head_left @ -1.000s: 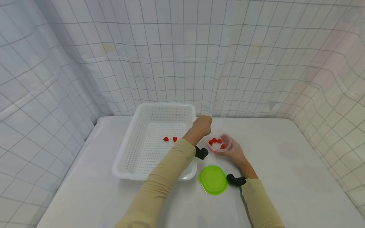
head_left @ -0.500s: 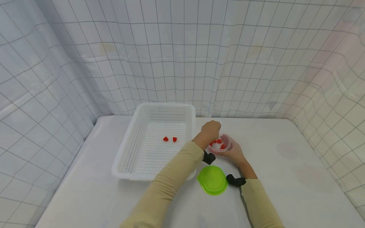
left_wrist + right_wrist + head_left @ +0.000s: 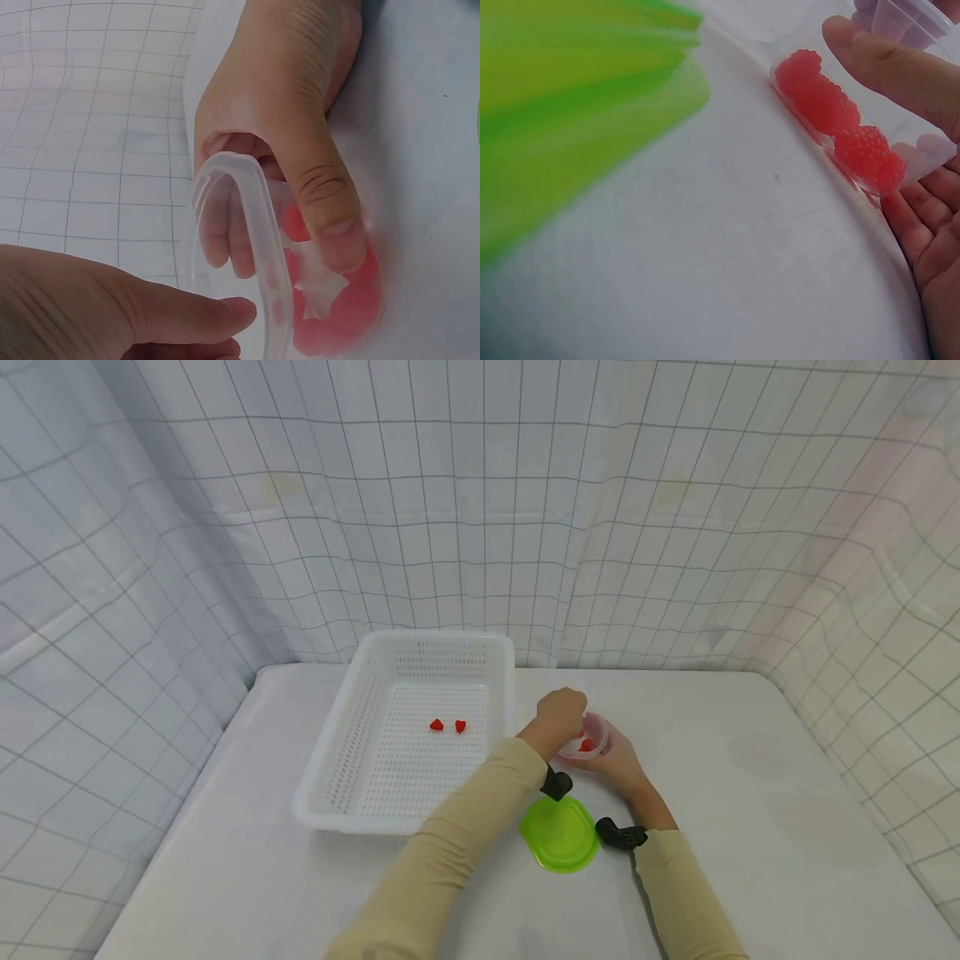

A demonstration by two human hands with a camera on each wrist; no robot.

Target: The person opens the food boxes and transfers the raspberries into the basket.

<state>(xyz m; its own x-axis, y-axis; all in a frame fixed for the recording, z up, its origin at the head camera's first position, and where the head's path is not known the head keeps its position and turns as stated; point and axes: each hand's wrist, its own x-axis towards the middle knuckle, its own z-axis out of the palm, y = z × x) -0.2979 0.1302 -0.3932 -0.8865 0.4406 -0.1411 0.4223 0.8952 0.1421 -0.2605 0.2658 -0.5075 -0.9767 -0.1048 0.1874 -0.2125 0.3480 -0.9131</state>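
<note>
The left hand (image 3: 561, 713), fingers curled, any grasp unclear, has moved right to the clear container (image 3: 262, 225), apparently the work's focus; right of the basket (image 3: 318, 806), the right hand (image 3: 620, 762) grips it.

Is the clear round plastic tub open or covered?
Open: the tub has its rim uncovered, and the flat green plastic lid lies apart on the white table.
</note>
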